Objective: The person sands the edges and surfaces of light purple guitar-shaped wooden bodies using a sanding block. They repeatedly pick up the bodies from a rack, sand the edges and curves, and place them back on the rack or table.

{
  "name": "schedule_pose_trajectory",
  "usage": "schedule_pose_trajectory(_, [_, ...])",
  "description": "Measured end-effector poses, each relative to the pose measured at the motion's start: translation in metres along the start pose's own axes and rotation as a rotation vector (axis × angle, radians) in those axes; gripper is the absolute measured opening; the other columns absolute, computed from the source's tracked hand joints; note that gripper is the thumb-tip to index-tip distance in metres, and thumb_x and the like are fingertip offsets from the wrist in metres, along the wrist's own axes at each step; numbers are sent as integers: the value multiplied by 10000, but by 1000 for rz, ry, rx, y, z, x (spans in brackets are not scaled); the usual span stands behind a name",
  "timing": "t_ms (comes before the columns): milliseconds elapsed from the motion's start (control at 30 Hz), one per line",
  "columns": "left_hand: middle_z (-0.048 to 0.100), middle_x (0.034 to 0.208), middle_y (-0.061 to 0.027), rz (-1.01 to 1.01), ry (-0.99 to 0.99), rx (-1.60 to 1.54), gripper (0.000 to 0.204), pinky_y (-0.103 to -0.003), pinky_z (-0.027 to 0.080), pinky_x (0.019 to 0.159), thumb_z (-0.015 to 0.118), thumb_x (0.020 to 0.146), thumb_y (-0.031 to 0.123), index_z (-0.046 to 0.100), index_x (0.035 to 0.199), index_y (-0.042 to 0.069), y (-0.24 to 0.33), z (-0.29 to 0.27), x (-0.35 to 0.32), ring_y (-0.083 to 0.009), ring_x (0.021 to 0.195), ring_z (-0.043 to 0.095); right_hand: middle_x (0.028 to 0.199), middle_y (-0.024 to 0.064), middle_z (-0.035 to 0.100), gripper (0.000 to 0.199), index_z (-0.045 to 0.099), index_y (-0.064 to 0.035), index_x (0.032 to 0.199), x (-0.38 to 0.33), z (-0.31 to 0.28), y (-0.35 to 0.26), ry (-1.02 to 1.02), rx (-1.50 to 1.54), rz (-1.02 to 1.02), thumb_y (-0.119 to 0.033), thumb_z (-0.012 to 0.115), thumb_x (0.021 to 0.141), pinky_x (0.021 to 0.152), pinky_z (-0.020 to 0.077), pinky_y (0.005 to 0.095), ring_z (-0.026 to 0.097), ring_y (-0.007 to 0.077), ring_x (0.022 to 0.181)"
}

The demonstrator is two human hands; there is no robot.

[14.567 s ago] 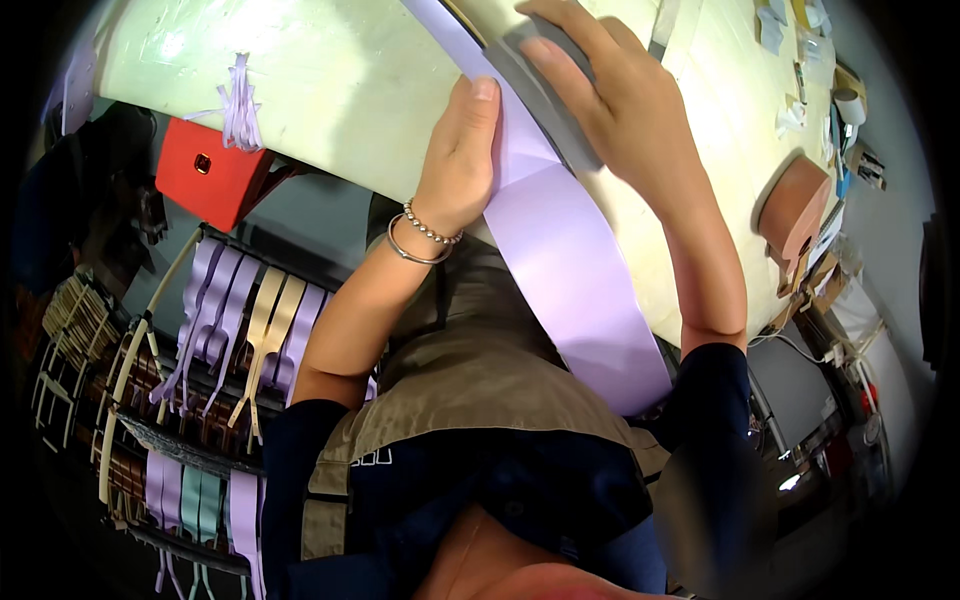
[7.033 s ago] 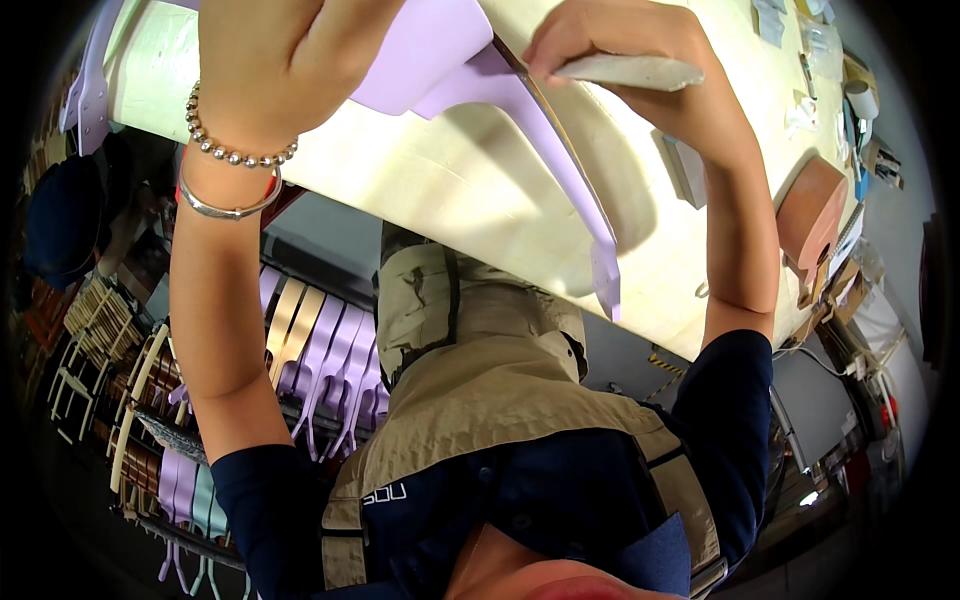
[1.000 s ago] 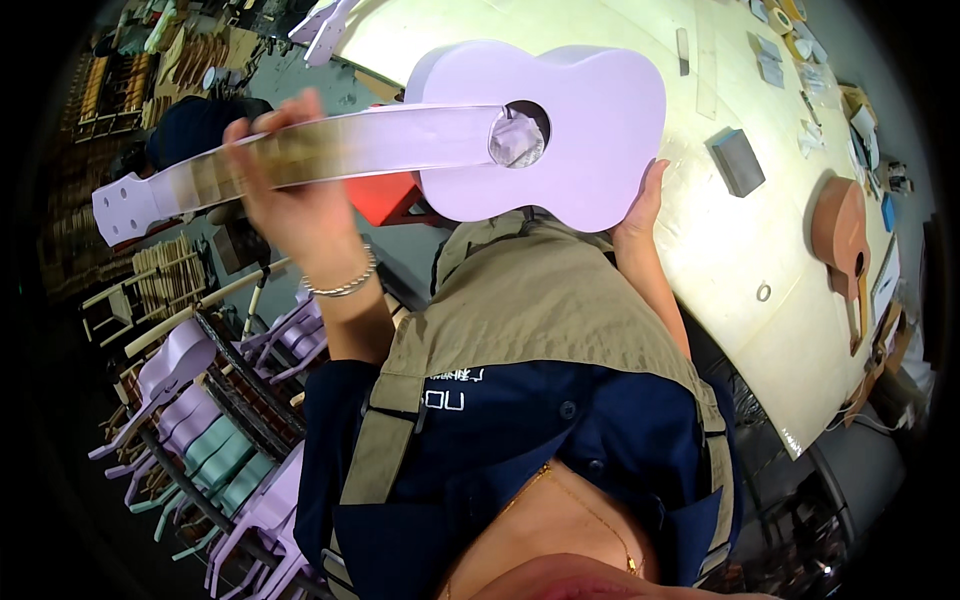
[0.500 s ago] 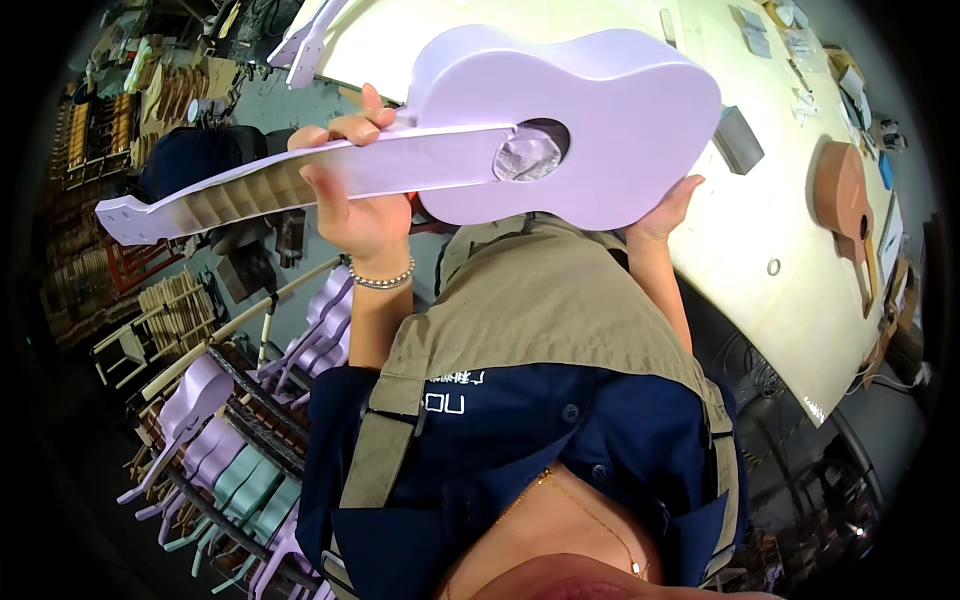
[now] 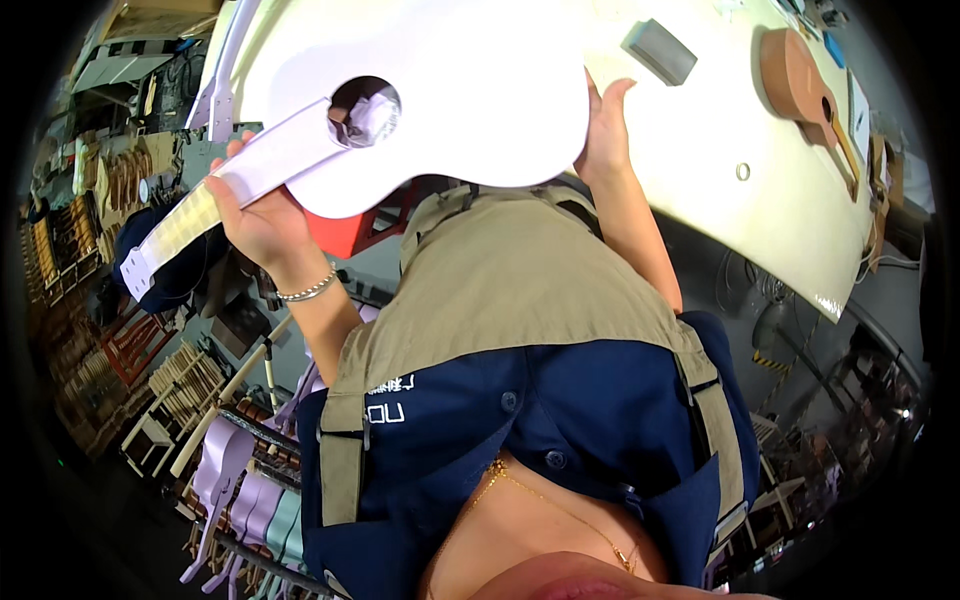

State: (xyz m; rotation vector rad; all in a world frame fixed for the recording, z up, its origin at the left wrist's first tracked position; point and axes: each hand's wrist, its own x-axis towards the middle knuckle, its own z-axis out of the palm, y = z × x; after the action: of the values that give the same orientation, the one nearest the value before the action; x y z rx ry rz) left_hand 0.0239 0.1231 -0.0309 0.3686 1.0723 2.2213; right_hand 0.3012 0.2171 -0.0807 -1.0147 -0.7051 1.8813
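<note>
Block (image 5: 660,52) on the table (image 5: 690,140), right of the ukulele (image 5: 480,110) (a ring (image 5: 742,171) farther right)

We count two hands, one left hand (image 5: 265,225) and one right hand (image 5: 605,140), and between them one lilac ukulele (image 5: 480,110) with one round sound hole (image 5: 365,112). On one pale table (image 5: 690,130): two lilac headstocks (image 5: 221,112) at the left edge, one brown ukulele (image 5: 800,85) by the right edge, one grey block (image 5: 662,52) and, nearer the front edge, one small ring (image 5: 742,171). Below, we find one red stool (image 5: 345,235); lilac instruments (image 5: 222,465) and teal ones (image 5: 290,535) hang too crowded to count.
</note>
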Motion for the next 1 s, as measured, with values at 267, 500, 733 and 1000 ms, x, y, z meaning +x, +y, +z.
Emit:
schedule_pose_trajectory(267, [522,1087,-164,1,-36,115,322,-472,368,949,389,930,299,392,1111,33,6,19,-7,-307,1074,477,1337,160,355,887,243,12,1341,4,-7,3,81,10,59,-668,32,812,994,330,365,360,272,1226])
schedule_pose_trajectory(500, [527,1097,-181,50,-48,141,339,-464,355,954,360,937,313,406,1123,32,5,44,-20,-315,1069,476,1343,159,347,899,241,20,1337,5,-22,10,107,122,21,-678,45,805,984,346,369,371,275,1218])
schedule_pose_trajectory(733, [535,1080,-123,-50,-3,45,284,-497,349,962,418,910,320,457,1038,69,4,16,-3,-299,1067,481,1348,159,334,867,204,-22,1362,-3,-14,0,31,13,4,-676,66,809,982,348,368,369,271,1217])
schedule_pose_trajectory(1000, [527,957,-133,-78,40,-317,368,-527,316,978,461,868,354,470,905,-12,0,-20,17,-304,1030,479,1338,171,326,813,165,-54,1382,-12,-20,10,-200,-351,-386,-344,618,772,971,351,371,333,282,1238])
